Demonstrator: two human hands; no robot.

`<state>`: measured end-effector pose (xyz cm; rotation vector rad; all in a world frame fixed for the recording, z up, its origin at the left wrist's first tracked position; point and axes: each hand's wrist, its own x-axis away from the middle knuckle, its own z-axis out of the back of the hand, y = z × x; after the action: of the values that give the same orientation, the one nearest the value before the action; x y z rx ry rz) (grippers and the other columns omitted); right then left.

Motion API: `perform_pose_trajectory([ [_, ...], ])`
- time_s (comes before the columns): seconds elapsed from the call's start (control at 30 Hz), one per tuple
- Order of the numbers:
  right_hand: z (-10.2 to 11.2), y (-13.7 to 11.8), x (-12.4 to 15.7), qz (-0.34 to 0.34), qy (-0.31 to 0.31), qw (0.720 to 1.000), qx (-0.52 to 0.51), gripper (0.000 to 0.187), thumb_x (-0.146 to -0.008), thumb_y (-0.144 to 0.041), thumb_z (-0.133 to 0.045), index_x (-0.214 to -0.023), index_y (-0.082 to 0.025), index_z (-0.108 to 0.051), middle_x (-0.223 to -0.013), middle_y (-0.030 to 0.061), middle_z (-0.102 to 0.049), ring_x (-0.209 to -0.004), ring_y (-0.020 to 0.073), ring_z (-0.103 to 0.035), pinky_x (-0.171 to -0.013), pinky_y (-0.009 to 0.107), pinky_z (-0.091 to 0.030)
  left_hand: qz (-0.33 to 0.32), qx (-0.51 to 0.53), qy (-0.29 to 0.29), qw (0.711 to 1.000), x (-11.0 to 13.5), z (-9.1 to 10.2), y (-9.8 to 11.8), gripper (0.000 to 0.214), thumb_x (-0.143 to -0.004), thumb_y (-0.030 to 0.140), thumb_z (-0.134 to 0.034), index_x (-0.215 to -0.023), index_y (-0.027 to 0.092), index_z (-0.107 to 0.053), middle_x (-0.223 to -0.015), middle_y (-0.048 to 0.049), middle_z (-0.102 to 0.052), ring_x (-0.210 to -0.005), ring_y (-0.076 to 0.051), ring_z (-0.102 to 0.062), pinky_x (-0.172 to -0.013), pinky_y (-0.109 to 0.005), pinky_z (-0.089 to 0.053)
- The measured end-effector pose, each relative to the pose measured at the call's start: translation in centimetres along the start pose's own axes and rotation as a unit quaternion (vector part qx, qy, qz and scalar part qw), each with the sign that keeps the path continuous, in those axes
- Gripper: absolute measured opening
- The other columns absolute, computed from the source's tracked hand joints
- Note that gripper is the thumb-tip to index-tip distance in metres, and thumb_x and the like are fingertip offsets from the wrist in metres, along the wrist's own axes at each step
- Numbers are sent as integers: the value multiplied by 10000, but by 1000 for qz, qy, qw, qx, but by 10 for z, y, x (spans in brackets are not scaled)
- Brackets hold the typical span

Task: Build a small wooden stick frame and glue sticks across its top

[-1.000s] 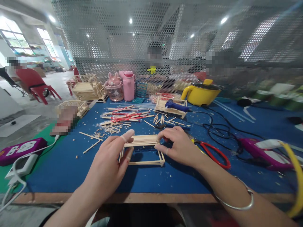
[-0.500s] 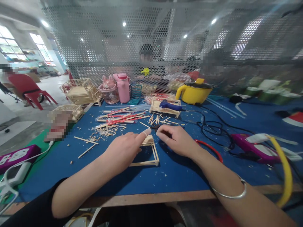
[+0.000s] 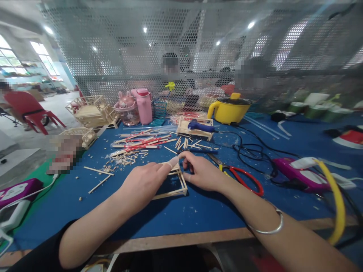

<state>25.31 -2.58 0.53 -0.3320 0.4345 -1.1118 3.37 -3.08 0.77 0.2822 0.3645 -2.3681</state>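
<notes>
A small frame of thin wooden sticks stands on the blue table mat in front of me. My left hand lies over its left side, the taped forefinger stretched onto its top edge, the other fingers curled on it. My right hand grips the frame's top right corner with pinched fingers. A silver bangle sits on my right wrist.
Red-handled scissors lie right of my hand. A blue glue gun rests on another stick frame, with loose sticks scattered behind. A yellow pot, pink bottles, stick models, black cables and a purple device surround them. People sit behind the mesh.
The stick frame has turned from broadside to end-on. Both hands drew closer together at its far top edge.
</notes>
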Motion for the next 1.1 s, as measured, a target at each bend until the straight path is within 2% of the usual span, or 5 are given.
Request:
perform_pose_trajectory([
  [0.13, 1, 2, 0, 15, -14, 999, -26, 619, -749, -176, -601, -1344, -174, -433, -1003, 69, -660, -751, 166, -580, -685, 278, -441, 1, -29, 10, 1000, 0, 1, 2, 475, -930, 179, -375, -1401, 214, -328, -772, -25, -609, -703, -172, -612, -532, -232, -446],
  [0.33, 1, 5, -1, 74, -26, 995, -65, 456, -773, -169, -593, -1226, -220, -574, -981, 24, -680, -788, 160, -581, -718, 263, -442, 11, -38, 5, 999, -1, 1, 3, 464, -935, 177, -368, -1396, 214, -329, -788, -25, -625, -709, -176, -619, -521, -237, -422],
  [0.8, 3, 5, 1, 28, -38, 997, -59, 629, -750, -187, -587, -1369, -216, -476, -1121, 49, -677, -856, 189, -609, -761, 294, -459, 72, 72, 18, 995, 4, 15, -2, 486, -883, 249, -522, -1355, 263, -410, -927, -24, -701, -844, -192, -664, -653, -270, -510],
  [0.93, 11, 9, 2, 7, 32, 997, -65, 673, -727, -85, -526, -1383, -211, -439, -1151, 50, -661, -803, 157, -598, -701, 271, -465, 278, 227, 172, 917, 43, 28, -5, 401, -896, 359, -498, -1289, 278, -479, -957, -2, -702, -806, -141, -674, -701, -239, -529],
  [1.1, 15, -15, 0, 91, 152, 984, -21, 157, -856, -217, -547, -963, -187, -657, -876, 35, -678, -743, 144, -583, -681, 259, -437, 436, 343, 232, 798, 94, 7, 16, 522, -859, 413, -545, -1336, 243, -419, -978, -38, -689, -858, -160, -678, -768, -285, -550],
])
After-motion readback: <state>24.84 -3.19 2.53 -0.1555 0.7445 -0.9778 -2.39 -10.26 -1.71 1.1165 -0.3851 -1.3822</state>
